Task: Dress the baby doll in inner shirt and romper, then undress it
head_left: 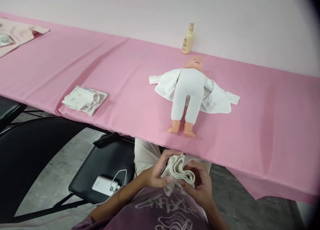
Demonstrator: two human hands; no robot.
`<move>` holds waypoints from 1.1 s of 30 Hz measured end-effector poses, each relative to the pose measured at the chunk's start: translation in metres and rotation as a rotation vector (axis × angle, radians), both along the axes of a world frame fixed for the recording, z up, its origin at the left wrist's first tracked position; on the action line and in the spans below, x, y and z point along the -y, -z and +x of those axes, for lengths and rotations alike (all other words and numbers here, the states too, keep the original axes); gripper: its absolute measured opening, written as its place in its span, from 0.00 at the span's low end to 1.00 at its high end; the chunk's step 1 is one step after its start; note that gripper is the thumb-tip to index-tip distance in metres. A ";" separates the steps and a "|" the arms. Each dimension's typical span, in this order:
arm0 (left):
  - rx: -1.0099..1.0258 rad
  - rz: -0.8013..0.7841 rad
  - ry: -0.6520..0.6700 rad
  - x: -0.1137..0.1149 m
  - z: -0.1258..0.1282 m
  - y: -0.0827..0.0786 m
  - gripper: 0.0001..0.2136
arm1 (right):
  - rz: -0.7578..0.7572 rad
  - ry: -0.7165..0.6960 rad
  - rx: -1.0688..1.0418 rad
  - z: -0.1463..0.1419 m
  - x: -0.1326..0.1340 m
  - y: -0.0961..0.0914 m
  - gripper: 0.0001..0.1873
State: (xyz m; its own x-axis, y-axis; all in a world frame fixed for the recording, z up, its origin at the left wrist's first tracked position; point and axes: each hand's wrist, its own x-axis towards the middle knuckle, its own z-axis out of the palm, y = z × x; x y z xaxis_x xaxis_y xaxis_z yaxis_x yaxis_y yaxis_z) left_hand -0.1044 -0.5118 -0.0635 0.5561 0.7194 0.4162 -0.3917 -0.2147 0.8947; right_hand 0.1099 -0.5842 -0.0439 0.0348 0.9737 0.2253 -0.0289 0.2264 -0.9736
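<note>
A white patterned cloth [178,171], folded into several layers, is between my two hands just below the table's front edge. My left hand [160,170] grips its left side, thumb in front and fingers over the top. My right hand [198,180] has hold of its right side, the fingers curled round the layers. Beyond them on the pink tablecloth [130,100] lies a baby doll [188,90] on its back, feet towards me. Beneath the doll a white baby shirt [217,98] is spread out, its sleeves stretched to both sides.
A pump bottle [188,40] stands behind the doll's head, near the wall. Folded patterned cloths [85,99] lie to the left, with a pale pink mat [21,33] farther off. A power bank [105,185] with a cable rests on a black chair [87,170].
</note>
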 end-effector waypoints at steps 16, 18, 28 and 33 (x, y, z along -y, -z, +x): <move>0.078 -0.335 0.043 -0.035 0.027 -0.007 0.23 | -0.121 -0.378 -0.152 0.056 -0.068 -0.019 0.23; 0.091 -0.316 0.036 -0.032 0.028 -0.007 0.22 | -0.156 -0.387 -0.143 0.058 -0.065 -0.010 0.21; -0.022 -0.106 -0.114 -0.008 0.026 -0.027 0.19 | 0.008 -0.318 0.111 0.042 -0.035 -0.005 0.35; -0.151 0.052 -0.347 0.012 0.019 -0.040 0.18 | 0.076 -0.102 0.098 0.030 -0.011 -0.006 0.10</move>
